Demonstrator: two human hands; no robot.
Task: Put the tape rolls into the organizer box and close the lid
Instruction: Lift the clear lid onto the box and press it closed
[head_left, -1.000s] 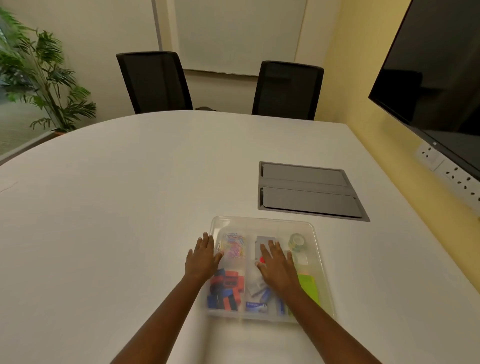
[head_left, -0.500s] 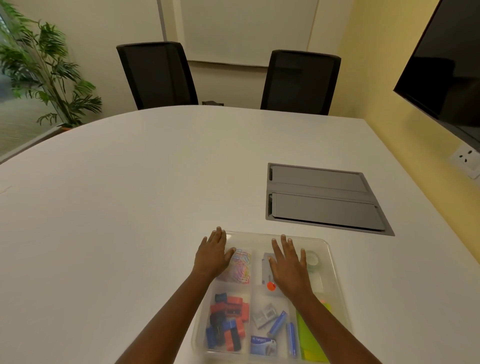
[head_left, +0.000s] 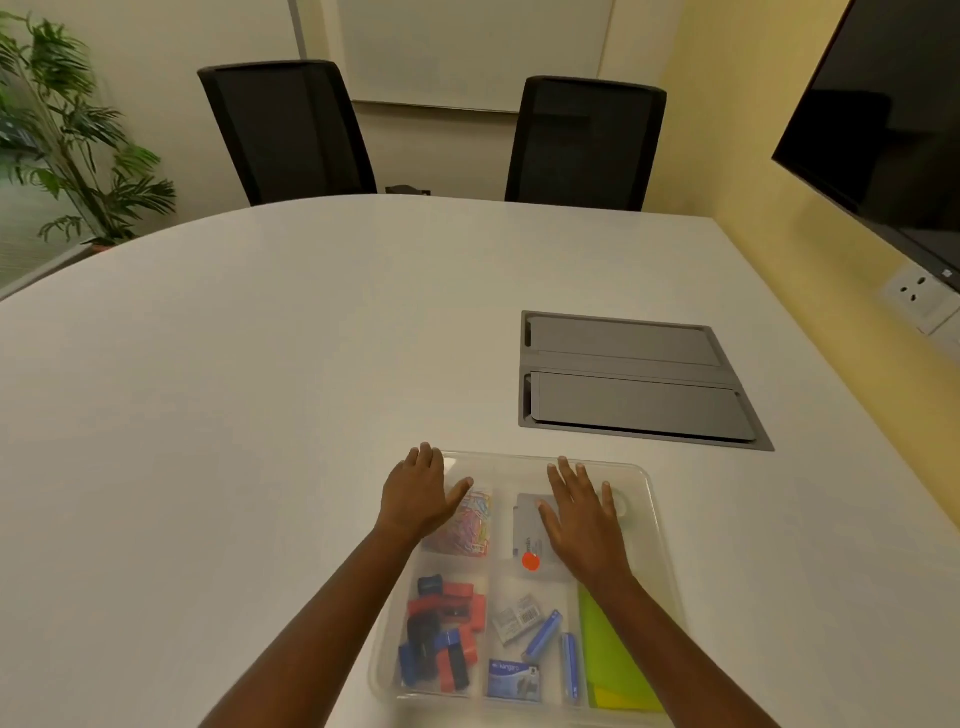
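Both flat, spread grips (head_left: 422, 496) (head_left: 581, 512) now farther up clear lid (head_left: 647, 525), white table (head_left: 260, 389) beneath.

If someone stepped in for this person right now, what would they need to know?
Left hand: open, flat on the far left corner of the box lid.
Right hand: open, flat on the lid further right, near the far edge.
Box: on the table in front of the person; the clear lid lies over it. A tape roll shows faintly under the lid in the far right compartment, mostly hidden by the right hand.
Done: no tape is left out on the table; the lid is on.
Left: likely only pressing the lid shut. Whether it has latched cannot be told.
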